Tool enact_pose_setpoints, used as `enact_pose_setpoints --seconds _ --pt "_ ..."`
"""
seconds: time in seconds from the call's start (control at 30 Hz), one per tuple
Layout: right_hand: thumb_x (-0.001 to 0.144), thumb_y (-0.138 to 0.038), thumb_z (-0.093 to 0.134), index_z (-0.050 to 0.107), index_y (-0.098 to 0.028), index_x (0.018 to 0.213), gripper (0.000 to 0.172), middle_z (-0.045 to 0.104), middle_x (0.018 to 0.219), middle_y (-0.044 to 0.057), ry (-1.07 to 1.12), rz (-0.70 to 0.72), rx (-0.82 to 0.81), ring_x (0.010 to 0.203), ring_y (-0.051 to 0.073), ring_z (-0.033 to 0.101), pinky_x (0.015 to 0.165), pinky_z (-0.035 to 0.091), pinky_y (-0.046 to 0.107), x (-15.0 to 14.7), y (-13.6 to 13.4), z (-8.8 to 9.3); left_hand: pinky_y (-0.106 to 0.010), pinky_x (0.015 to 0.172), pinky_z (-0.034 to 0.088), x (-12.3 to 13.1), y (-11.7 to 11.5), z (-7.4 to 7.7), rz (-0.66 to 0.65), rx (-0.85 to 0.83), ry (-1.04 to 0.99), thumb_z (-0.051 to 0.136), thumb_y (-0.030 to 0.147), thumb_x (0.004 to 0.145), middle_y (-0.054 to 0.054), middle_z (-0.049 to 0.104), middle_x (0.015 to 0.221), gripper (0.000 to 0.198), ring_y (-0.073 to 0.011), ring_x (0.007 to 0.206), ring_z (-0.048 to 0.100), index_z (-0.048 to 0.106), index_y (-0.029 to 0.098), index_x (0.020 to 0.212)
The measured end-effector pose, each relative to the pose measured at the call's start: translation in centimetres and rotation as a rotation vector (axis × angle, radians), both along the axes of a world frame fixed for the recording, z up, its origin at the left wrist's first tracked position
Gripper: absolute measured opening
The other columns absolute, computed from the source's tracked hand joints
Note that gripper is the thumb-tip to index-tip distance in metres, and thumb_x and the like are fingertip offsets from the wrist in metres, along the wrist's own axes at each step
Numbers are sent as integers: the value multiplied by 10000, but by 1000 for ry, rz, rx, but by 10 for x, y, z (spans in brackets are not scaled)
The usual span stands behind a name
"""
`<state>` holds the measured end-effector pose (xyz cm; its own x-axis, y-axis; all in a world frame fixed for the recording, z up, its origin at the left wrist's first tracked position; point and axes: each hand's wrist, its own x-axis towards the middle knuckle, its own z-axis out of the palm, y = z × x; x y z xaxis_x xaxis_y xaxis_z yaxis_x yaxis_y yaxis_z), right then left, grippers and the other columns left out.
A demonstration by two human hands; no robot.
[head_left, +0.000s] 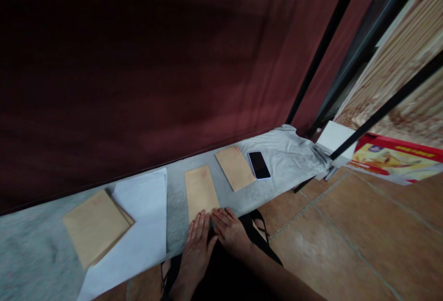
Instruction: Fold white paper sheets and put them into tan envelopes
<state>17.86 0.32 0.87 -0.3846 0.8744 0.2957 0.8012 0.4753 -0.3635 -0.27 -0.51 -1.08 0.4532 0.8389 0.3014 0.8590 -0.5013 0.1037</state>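
Note:
A brown paper envelope (201, 189) lies flat on the grey cloth-covered bench in front of me. My left hand (198, 241) rests on its near left corner, fingers stretched out flat. On the near right corner lies my right hand (229, 231), its fingers also extended and pressing down. Both hands hide the envelope's near edge. To the right are more brown envelopes (236, 168), apparently stacked, with a dark-screened phone (259, 165) beside them. At the left, a pile of brown envelopes (97, 227) partly covers white paper sheets (148, 218).
The narrow bench (287, 153) runs along a dark red curtain or panel (173, 84). Black metal bars (321, 56) rise at its right end. A red and yellow printed box (398, 158) and a white box (335, 137) stand beyond, above the tiled floor (332, 232).

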Motion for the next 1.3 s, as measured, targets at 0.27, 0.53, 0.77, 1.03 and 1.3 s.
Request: enact_pose_setpoints --seconds 0.27,0.53,0.77,1.03,1.3 --pt "1027 -266 429 503 -157 1419 414 567 1430 90 80 -14 -35 1354 173 476 1193 325 398 -4 2 1 -505 1145 388 2 2 -2 18 -14 -39 365 403 998 -147 395 1564 638 -273 1450 360 216 156 1567" --pt "1031 -345 443 427 -170 1480 482 506 1486 96 45 32 27 1402 199 415 1200 303 433 -4 -2 2 -491 1152 383 -8 2 2 -34 -57 -58 400 399 984 -129 382 1573 678 -257 1446 369 154 198 1583" --pt "1021 -372 479 465 -204 1461 471 515 1482 68 -20 -44 16 1380 194 442 1211 278 415 10 -3 4 -489 1142 405 -12 2 0 -50 -20 -31 386 367 992 -125 399 1564 651 -256 1439 380 167 197 1581" --pt "1028 -369 438 483 -145 1440 471 493 1498 94 63 4 -1 1421 204 388 1210 298 418 -6 -1 10 -503 1173 358 -7 -2 -2 22 -33 -16 378 313 978 -142 398 1561 629 -262 1453 354 224 148 1565" --pt "1017 -387 470 382 -171 1513 548 462 1520 95 13 16 -5 1426 204 384 1211 288 423 -7 -6 -2 -476 1195 333 0 -6 9 70 -119 22 369 238 960 -116 393 1566 579 -241 1464 334 329 149 1531"
